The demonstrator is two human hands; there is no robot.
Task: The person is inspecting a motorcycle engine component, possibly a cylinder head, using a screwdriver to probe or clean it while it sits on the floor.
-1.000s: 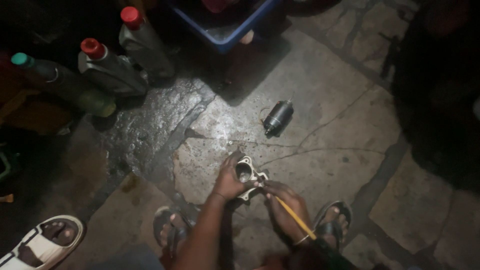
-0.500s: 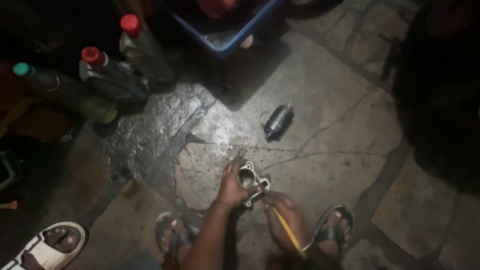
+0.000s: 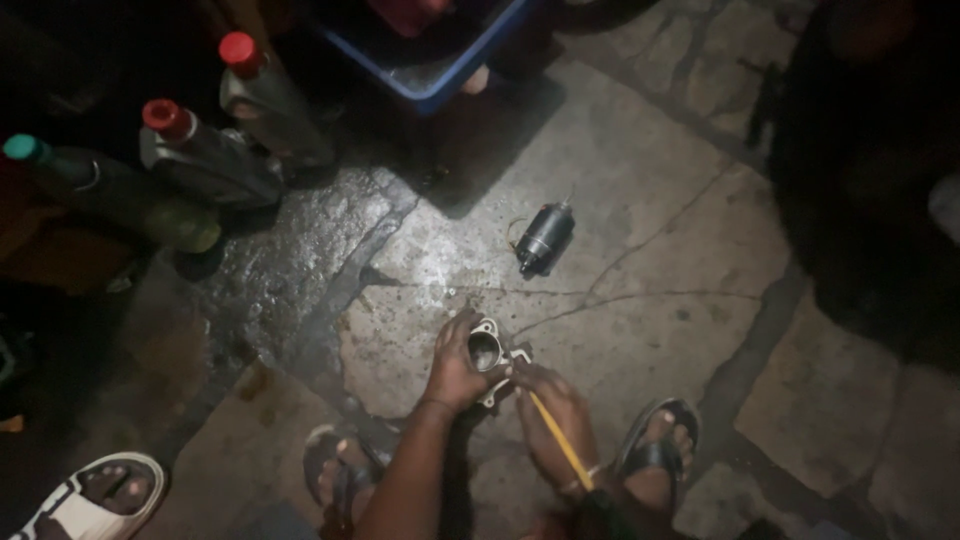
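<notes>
Our left hand (image 3: pixel 452 372) steadies a metal housing (image 3: pixel 487 353) on stone floor (image 3: pixel 640 200); right hand (image 3: pixel 552 420) grips a yellow-handled tool (image 3: pixel 558 448).

A small metal housing (image 3: pixel 487 352) is sitting on the stone floor (image 3: pixel 650 200) at near centre, between the left hand (image 3: pixel 455 370) on its left and the right hand (image 3: pixel 555 420) on its right. Two sandalled feet are resting nearer, one on each side. A cylindrical motor (image 3: pixel 543 239) is lying farther off, slightly right. Three bottles (image 3: pixel 200 160) are lying at far left, a plastic tub (image 3: pixel 440 60) standing beyond them to the right.
</notes>
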